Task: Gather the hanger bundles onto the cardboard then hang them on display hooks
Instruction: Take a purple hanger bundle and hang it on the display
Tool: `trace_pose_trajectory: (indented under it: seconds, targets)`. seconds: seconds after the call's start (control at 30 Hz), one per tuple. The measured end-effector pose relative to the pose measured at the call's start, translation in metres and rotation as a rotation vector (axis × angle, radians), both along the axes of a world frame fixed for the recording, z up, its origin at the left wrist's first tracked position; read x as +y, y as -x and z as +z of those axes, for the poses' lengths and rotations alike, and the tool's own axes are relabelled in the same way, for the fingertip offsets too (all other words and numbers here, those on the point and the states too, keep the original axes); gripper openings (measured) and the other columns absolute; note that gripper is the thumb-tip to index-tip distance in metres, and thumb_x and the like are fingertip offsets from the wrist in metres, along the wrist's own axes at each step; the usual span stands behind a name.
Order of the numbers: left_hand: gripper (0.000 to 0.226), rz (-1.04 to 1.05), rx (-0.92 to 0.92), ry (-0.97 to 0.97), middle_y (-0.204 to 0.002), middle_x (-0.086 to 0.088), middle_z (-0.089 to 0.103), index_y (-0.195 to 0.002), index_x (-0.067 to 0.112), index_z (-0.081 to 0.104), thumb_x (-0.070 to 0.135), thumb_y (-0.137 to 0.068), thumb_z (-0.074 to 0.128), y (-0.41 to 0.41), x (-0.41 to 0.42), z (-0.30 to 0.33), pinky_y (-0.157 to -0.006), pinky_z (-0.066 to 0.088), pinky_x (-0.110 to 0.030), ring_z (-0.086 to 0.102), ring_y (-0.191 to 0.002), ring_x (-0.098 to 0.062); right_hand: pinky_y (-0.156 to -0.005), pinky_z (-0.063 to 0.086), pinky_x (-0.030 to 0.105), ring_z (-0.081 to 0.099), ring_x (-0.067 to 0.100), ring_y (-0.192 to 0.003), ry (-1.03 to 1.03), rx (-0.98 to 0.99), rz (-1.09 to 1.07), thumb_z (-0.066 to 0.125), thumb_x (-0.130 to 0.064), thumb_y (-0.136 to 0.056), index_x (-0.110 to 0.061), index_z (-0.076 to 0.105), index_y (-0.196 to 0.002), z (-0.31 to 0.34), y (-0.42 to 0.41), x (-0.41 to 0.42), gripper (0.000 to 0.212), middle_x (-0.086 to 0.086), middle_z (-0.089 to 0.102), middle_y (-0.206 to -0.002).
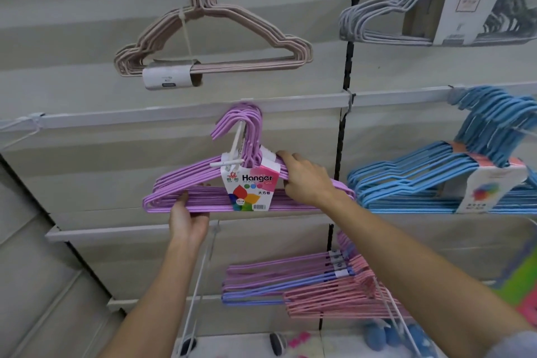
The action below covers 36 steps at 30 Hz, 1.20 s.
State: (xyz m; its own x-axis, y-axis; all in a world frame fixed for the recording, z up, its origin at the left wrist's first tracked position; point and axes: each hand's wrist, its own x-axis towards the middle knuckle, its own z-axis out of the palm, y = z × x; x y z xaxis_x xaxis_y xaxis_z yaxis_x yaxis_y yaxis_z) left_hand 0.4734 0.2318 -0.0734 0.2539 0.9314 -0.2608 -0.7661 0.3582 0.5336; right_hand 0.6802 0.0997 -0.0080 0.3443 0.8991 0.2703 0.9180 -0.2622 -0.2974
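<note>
The purple hanger bundle [203,197] at centre looks smooth, matt-coated; its label [251,187] is glossy printed paper card.

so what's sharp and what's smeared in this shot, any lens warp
Head view: the purple hanger bundle and its label are fairly sharp; the blue bundles at right are motion-smeared; the rails bow from wide-angle distortion; lighting is flat, without hard shadows.

Top edge slices off the hooks of the beige hanger bundle [203,46] — no telling what they hang from. The blue hanger bundle [453,180] runs off the right edge, its label smeared by blur. Left hand [187,219] — fingers tucked behind the purple hanger bundle [203,197], out of sight. Floor clutter [386,334] too blurred to name.
</note>
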Motion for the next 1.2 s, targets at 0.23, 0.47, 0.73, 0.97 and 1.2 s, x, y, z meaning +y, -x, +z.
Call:
trace_pose_trajectory:
  seconds: [0.23, 0.47, 0.73, 0.97, 1.2]
  targets:
    - [0.028, -0.145, 0.113, 0.027, -0.116, -0.015, 0.066, -0.123, 0.011, 0.057, 0.006, -0.096, 0.052, 0.017, -0.004, 0.004, -0.106, 0.046, -0.049, 0.061, -0.116, -0.031, -0.095, 0.048, 0.048, 0.055, 0.034, -0.115, -0.014, 0.018, -0.001, 0.063, -0.021, -0.083, -0.023, 0.035, -0.146, 0.001, 0.0, -0.003, 0.069, 0.009, 0.054, -0.132]
    - [0.008, -0.306, 0.297, 0.024, -0.114, -0.015, 0.065, -0.101, 0.009, 0.059, 0.015, -0.098, 0.054, 0.036, -0.021, 0.011, -0.107, 0.044, -0.044, 0.061, -0.115, -0.033, -0.11, 0.037, 0.051, 0.045, 0.031, -0.13, -0.053, 0.009, -0.01, 0.065, -0.028, -0.084, -0.02, 0.036, -0.148, 0.005, 0.006, -0.019, 0.07, 0.007, 0.045, -0.146]
    - [0.009, -0.466, 0.404, 0.002, -0.098, -0.007, 0.065, -0.097, 0.009, 0.061, 0.013, -0.098, 0.053, 0.052, -0.054, 0.022, -0.088, 0.052, -0.042, 0.063, -0.094, -0.03, -0.108, 0.04, 0.044, 0.047, 0.028, -0.128, -0.188, 0.032, -0.033, 0.059, -0.024, -0.092, -0.016, 0.046, -0.143, 0.006, 0.029, -0.056, 0.053, 0.007, 0.051, -0.14]
    - [0.01, -0.516, 0.378, -0.209, -0.081, -0.001, 0.065, -0.098, 0.013, 0.065, 0.016, -0.097, 0.056, 0.066, -0.091, 0.041, -0.08, 0.052, -0.036, 0.062, -0.081, -0.022, -0.101, 0.041, 0.031, 0.056, 0.021, -0.119, -0.344, 0.064, -0.004, 0.061, -0.02, -0.095, -0.011, 0.06, -0.129, -0.002, 0.06, -0.11, 0.035, 0.005, 0.062, -0.126]
    - [0.018, -0.431, 0.679, -0.834, -0.079, -0.003, 0.063, -0.097, 0.013, 0.066, 0.011, -0.102, 0.049, 0.06, -0.134, 0.043, -0.067, 0.054, -0.029, 0.064, -0.068, -0.019, -0.093, 0.044, 0.028, 0.062, 0.021, -0.105, -0.408, 0.023, -0.087, 0.064, -0.012, -0.091, -0.008, 0.066, -0.118, -0.022, 0.075, -0.183, 0.028, 0.006, 0.067, -0.11]
